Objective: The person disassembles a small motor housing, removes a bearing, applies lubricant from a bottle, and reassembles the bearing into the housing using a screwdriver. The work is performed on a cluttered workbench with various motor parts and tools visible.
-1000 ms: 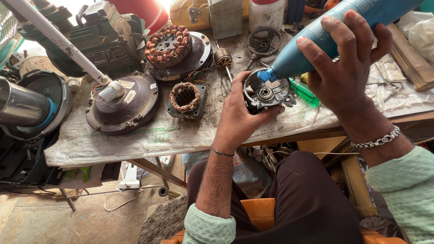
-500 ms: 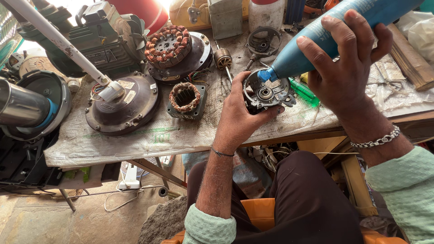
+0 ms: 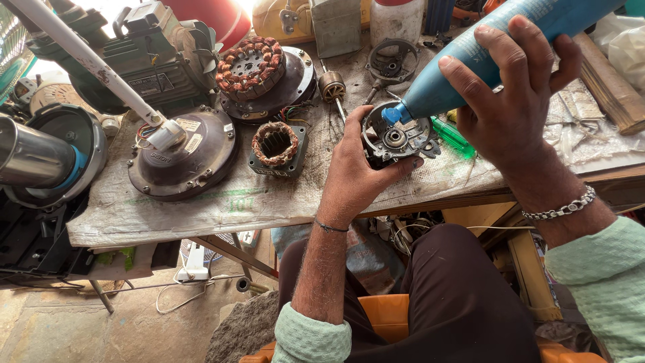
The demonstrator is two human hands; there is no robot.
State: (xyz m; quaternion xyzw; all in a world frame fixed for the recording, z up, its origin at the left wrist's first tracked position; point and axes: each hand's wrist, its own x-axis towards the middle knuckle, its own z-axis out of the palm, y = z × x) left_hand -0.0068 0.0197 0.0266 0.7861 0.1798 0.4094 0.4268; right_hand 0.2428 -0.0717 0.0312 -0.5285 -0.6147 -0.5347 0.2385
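Observation:
My left hand grips a round grey metal motor end cover with a bearing at its centre, held just above the bench's front edge. My right hand is wrapped around a blue plastic bottle, tilted so that its blue nozzle touches the cover's upper left rim. A silver chain bracelet sits on my right wrist. Both sleeves are pale green.
The cloth-covered workbench carries a dark fan motor housing with a white rod, a small copper-wound stator, a large round stator, a rotor shaft, a green screwdriver and a pump motor. My knees are under the bench.

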